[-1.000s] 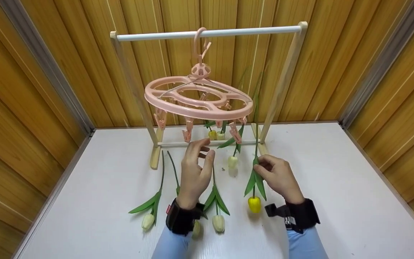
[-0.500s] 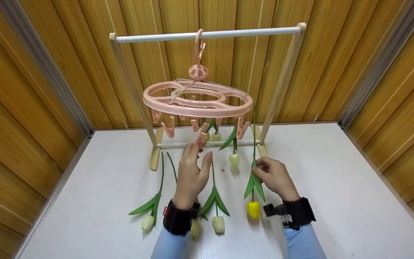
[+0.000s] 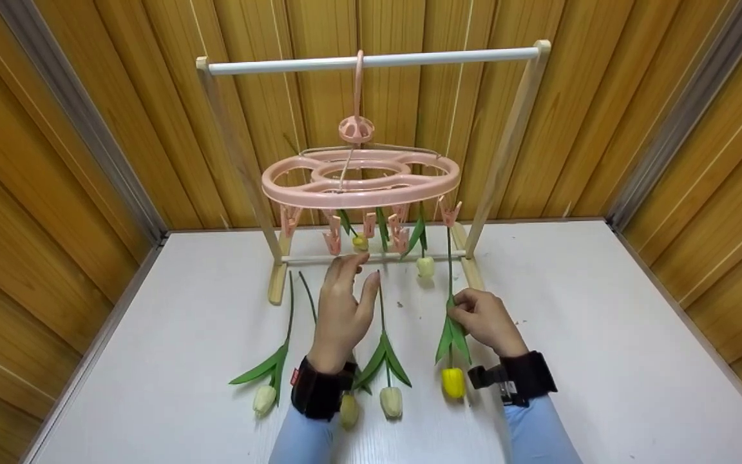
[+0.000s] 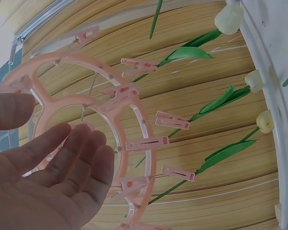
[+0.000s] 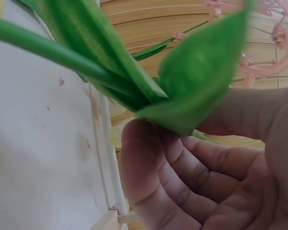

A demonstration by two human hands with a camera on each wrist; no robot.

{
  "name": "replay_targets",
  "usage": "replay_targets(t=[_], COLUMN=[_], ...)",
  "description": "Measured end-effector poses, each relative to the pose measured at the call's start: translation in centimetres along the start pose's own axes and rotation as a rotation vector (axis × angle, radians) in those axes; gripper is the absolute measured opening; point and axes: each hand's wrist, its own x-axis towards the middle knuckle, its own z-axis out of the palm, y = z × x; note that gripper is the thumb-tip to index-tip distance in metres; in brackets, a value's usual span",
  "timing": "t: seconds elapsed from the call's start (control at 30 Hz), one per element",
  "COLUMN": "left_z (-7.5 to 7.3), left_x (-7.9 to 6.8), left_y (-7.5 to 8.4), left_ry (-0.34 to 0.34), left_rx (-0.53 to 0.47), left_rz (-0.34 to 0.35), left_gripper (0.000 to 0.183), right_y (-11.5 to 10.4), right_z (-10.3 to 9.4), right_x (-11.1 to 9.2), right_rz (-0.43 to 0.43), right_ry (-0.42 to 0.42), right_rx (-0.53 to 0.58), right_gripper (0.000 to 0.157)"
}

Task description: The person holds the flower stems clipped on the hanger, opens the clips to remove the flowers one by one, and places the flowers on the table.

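Observation:
In the head view my right hand [image 3: 488,321] pinches the stem of a yellow artificial tulip [image 3: 453,384] just at its leaves, bloom pointing down and stem rising toward a pink clip [image 3: 449,211]. The right wrist view shows thumb and fingertips closed at the base of the green leaves [image 5: 197,81]. My left hand [image 3: 340,309] is raised with relaxed, slightly bent fingers and holds nothing. It is just below the clips of a round pink clip hanger [image 3: 361,197]. In the left wrist view, several tulips hang bloom-down from clips, among them a white tulip [image 4: 229,19] and a yellow tulip [image 4: 265,121].
The hanger hooks over the white bar [image 3: 281,65] of a wooden-sided rack. On the white table [image 3: 184,361] lie a white tulip [image 3: 265,401], another white tulip [image 3: 391,403] and a tulip [image 3: 349,411] partly hidden by the left wrist. Wood-look panels [image 3: 699,193] enclose the table.
The clip hanger has turned about its hook, bringing different clips and hanging tulips round. My right hand has shifted slightly left and down with the yellow tulip. My left hand has barely moved.

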Motion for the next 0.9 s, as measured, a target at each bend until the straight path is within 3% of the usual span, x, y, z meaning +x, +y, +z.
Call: replay_targets(t=[0.27, 0.73, 0.9], left_z=[0.2, 0.4, 0.5], left_x=[-0.1, -0.1, -0.1], left_y=[-0.3, -0.4, -0.5], left_ry=[-0.030, -0.079, -0.087], left_rx=[0.058, 0.076, 0.091], left_rz=[-0.017, -0.056, -0.042], left_gripper=[0.029, 0.032, 0.032], right_y=[0.7, 1.7, 1.8], right_z=[0.7, 1.8, 2.3], right_x=[0.4, 0.8, 0.8], right_rz=[0.032, 0.110, 0.118], right_ry=[-0.023, -0.102, -0.128], right_rx=[0.005, -0.041, -0.046], right_gripper=[0.013, 0.017, 0.016])
